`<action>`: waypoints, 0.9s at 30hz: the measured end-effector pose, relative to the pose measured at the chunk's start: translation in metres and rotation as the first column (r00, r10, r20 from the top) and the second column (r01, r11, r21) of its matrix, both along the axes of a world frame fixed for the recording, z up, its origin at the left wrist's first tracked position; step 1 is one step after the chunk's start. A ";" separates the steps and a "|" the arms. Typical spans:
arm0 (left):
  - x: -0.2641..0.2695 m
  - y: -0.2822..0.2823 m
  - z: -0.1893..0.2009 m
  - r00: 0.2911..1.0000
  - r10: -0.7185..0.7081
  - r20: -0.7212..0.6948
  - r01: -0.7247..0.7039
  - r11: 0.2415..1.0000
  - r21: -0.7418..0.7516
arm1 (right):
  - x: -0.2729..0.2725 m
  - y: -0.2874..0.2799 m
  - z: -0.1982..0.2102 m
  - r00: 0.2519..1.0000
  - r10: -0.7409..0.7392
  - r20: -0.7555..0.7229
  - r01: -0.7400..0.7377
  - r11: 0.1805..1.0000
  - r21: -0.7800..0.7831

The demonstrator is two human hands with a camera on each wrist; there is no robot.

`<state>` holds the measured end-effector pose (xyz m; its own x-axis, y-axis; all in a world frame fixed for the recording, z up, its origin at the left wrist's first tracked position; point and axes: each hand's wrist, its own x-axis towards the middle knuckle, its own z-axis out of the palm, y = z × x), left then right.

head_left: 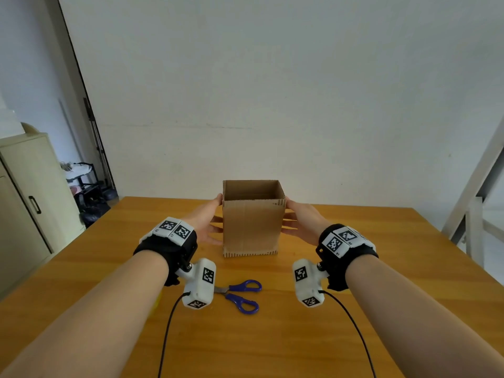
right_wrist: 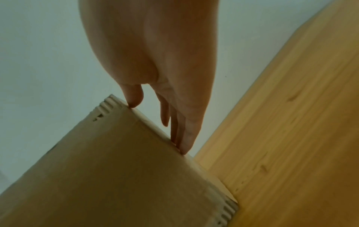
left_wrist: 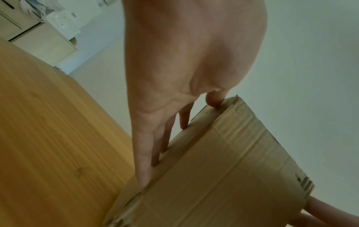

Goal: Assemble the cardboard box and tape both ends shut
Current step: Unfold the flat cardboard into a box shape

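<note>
A brown cardboard box (head_left: 252, 227) stands upright in the middle of the wooden table (head_left: 381, 268), its top open and hollow. My left hand (head_left: 210, 222) lies flat against its left side, fingers straight, thumb at the top corner. My right hand (head_left: 298, 222) presses the right side the same way. In the left wrist view the straight fingers (left_wrist: 144, 161) touch the box (left_wrist: 223, 169) along its edge. In the right wrist view the fingertips (right_wrist: 183, 144) touch the box (right_wrist: 116, 176) edge, thumb at the corner. No tape is in view.
Blue-handled scissors (head_left: 242, 294) lie on the table in front of the box, between my wrists. A beige cabinet (head_left: 32, 200) stands off the table's left edge, and a white frame (head_left: 474, 208) at the right. A plain wall is behind.
</note>
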<state>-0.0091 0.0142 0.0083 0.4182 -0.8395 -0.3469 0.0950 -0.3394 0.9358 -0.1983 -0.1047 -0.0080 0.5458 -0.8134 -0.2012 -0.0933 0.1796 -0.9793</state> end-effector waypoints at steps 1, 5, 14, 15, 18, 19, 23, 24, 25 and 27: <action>0.000 0.001 0.000 1.000 -0.001 -0.006 0.001 1.000 -0.006 | 0.000 0.000 0.000 1.000 -0.003 0.006 0.003 1.000 0.002; -0.003 0.003 0.000 1.000 -0.006 -0.017 0.006 1.000 -0.024 | -0.001 0.001 -0.002 1.000 0.000 0.020 0.000 1.000 0.005; -0.005 0.006 -0.001 1.000 0.009 -0.027 -0.011 0.998 -0.070 | 0.001 0.007 -0.008 0.998 0.015 0.059 -0.014 1.000 -0.017; -0.004 0.006 -0.001 1.000 0.001 -0.020 -0.003 0.998 -0.068 | 0.002 0.006 -0.009 0.998 0.014 0.062 -0.013 1.000 -0.015; -0.002 0.006 -0.001 1.000 -0.009 -0.010 0.008 0.998 -0.059 | 0.004 0.005 -0.010 0.997 0.006 0.073 -0.006 1.000 -0.012; -0.002 0.005 -0.002 1.000 -0.009 -0.007 0.009 0.998 -0.055 | 0.004 0.005 -0.009 0.997 0.005 0.073 -0.004 1.000 -0.014; -0.002 0.005 -0.003 1.000 -0.003 0.031 0.004 0.999 -0.043 | 0.006 0.004 -0.008 0.998 0.002 0.065 -0.001 1.000 -0.022; -0.002 0.005 -0.004 0.999 0.001 0.034 0.001 0.999 -0.046 | 0.006 0.004 -0.008 0.998 0.001 0.066 0.001 1.000 -0.020; -0.001 0.005 -0.004 1.000 0.003 0.031 -0.001 0.999 -0.054 | 0.006 0.004 -0.008 0.997 -0.003 0.071 0.004 1.000 -0.015; -0.001 0.006 -0.003 1.000 0.004 0.026 -0.003 0.998 -0.069 | 0.006 0.004 -0.008 0.996 -0.011 0.092 0.011 1.000 -0.002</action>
<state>-0.0103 0.0199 0.0049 0.4294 -0.8596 -0.2769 0.0708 -0.2735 0.9592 -0.1927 -0.1007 -0.0158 0.5530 -0.8199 -0.1484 -0.0005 0.1778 -0.9841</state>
